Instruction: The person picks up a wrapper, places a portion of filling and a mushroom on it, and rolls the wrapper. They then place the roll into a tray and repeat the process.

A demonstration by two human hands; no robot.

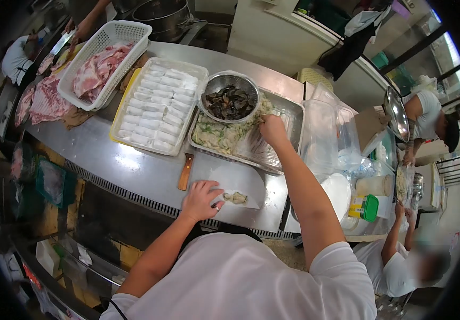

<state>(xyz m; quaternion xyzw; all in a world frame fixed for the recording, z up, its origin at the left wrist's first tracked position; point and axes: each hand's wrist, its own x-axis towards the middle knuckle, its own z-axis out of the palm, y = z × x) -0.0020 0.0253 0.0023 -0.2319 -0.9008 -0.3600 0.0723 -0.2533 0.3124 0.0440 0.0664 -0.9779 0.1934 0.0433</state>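
One left hand [202,201] spread open on white paper [246,178] beside a small heap of filling [235,198], wooden-handled knife [185,172] beyond, right hand [273,129] curled at the filling tray's [219,133] contents, grip contents unclear, bowl of dark pieces [230,97] in that tray, white rolls [158,104] alongside.

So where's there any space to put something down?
The widest bare metal on the table is in front of the white tray, left of the wooden handle. A strip runs behind the colander too. It's crowded on the right, with plastic boxes and a green-lidded tub, and around the left hand and right hand.
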